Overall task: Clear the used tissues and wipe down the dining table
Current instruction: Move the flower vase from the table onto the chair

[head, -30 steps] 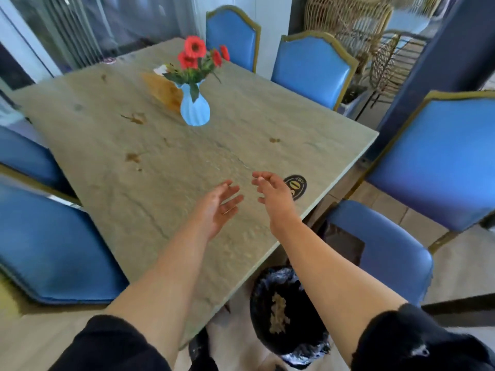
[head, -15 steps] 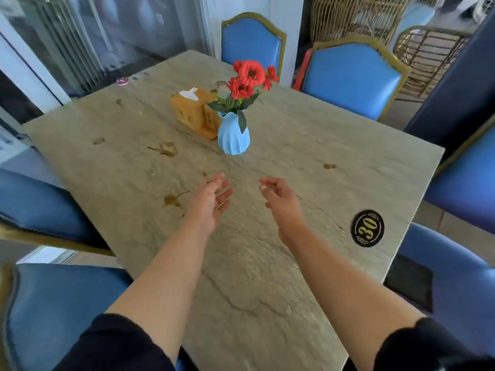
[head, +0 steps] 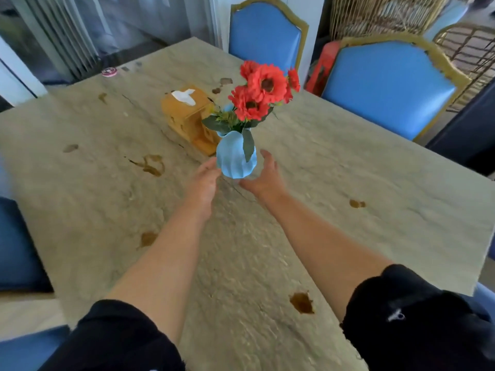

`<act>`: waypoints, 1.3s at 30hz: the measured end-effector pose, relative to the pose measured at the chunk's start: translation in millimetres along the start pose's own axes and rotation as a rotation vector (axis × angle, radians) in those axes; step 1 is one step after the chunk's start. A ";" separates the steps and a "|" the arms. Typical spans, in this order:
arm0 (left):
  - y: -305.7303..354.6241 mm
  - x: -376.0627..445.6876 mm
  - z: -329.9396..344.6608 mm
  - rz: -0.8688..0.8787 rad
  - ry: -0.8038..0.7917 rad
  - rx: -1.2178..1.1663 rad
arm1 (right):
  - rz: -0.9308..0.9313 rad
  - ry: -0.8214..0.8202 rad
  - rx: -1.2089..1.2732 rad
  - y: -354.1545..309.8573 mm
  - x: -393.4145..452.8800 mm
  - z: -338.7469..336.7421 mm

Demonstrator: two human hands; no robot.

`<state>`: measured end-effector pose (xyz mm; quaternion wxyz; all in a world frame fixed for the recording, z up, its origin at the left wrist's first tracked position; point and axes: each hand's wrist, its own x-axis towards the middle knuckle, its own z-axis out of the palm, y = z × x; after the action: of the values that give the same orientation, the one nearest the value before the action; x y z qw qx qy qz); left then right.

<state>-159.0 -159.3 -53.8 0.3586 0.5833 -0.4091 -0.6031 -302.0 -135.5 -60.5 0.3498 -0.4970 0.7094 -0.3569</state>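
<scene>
The stone dining table (head: pixel 348 236) carries several brown spill stains, such as one stain (head: pixel 151 164) left of centre and another stain (head: pixel 301 302) near me. A pale blue vase (head: pixel 235 159) with red flowers (head: pixel 261 87) stands mid-table. My left hand (head: pixel 205 180) reaches its left side and my right hand (head: pixel 263 175) its right side, both with fingers fairly straight, at or just touching the vase. Behind the vase a wooden tissue box (head: pixel 187 116) shows a white tissue (head: pixel 184 95) sticking out of its top. No loose used tissues are visible.
Blue padded chairs stand at the far side, one chair (head: pixel 267 36) behind the table and another chair (head: pixel 388 84) to its right; more blue seats (head: pixel 16 236) line the left edge. A small pink round object (head: pixel 109 72) lies at the far left corner. Wicker chairs (head: pixel 468 54) stand beyond.
I have leaned further over the table. Both hands moved forward from mid-table to either side of the vase. The bin and the number 30 sticker have left the view.
</scene>
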 end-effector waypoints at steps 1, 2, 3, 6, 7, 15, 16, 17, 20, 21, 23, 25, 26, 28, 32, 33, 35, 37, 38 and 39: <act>-2.3 9.4 1.7 0.007 0.018 0.009 | -0.006 -0.021 -0.015 3.0 12.7 1.7; -5.2 18.5 3.6 0.014 0.031 0.017 | -0.001 -0.042 -0.017 5.7 22.6 1.8; -6.5 24.7 7.0 0.024 0.030 0.030 | -0.003 -0.054 -0.022 9.5 34.2 5.5; -7.4 37.8 14.3 0.024 0.037 -0.006 | -0.064 -0.025 -0.056 11.3 51.8 14.7; -9.0 42.0 15.4 0.030 0.039 -0.014 | -0.099 0.007 -0.042 14.0 58.3 18.4; -9.5 31.5 18.0 0.029 -0.014 -0.047 | -0.137 0.102 0.065 17.6 44.8 11.0; -9.4 25.4 19.6 0.023 -0.018 -0.055 | -0.129 0.115 0.071 17.6 36.5 8.3; -9.8 17.7 21.4 0.018 -0.021 -0.051 | -0.129 0.140 0.087 19.7 28.3 5.1; -8.1 -20.3 30.4 0.014 -0.055 -0.039 | -0.101 0.214 0.141 21.6 -7.1 -9.8; -7.7 -34.7 34.2 0.011 -0.079 -0.043 | -0.093 0.234 0.160 23.0 -20.4 -15.8; -7.9 -63.4 43.7 0.016 -0.160 -0.074 | -0.061 0.286 0.174 25.6 -51.2 -31.3; -11.0 -89.5 53.9 0.032 -0.260 -0.083 | -0.034 0.350 0.181 29.2 -84.8 -49.1; -12.9 -101.7 59.8 0.045 -0.310 -0.070 | -0.024 0.386 0.191 30.8 -103.2 -58.8; -18.0 -126.0 73.5 0.064 -0.403 -0.040 | -0.003 0.460 0.204 37.6 -138.6 -79.1; -31.1 -178.0 112.5 0.089 -0.609 0.013 | 0.044 0.625 0.211 58.6 -205.0 -118.6; -35.1 -190.0 123.8 0.074 -0.641 0.001 | 0.046 0.672 0.206 65.3 -219.2 -128.3; -43.8 -213.0 148.3 0.055 -0.697 -0.017 | 0.072 0.745 0.193 79.7 -245.4 -147.9; -52.6 -232.8 173.4 0.048 -0.758 0.001 | 0.103 0.798 0.153 95.7 -267.0 -169.1; -55.4 -243.0 186.3 0.049 -0.787 0.013 | 0.115 0.820 0.135 104.3 -277.2 -180.0; -59.2 -252.5 200.0 0.058 -0.812 0.029 | 0.120 0.839 0.118 114.0 -287.2 -191.2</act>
<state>-340.0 109.6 -7.3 0.1764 0.2912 -0.5420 -0.7683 -441.5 197.8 -21.6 0.0789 -0.2459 0.7962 -0.5471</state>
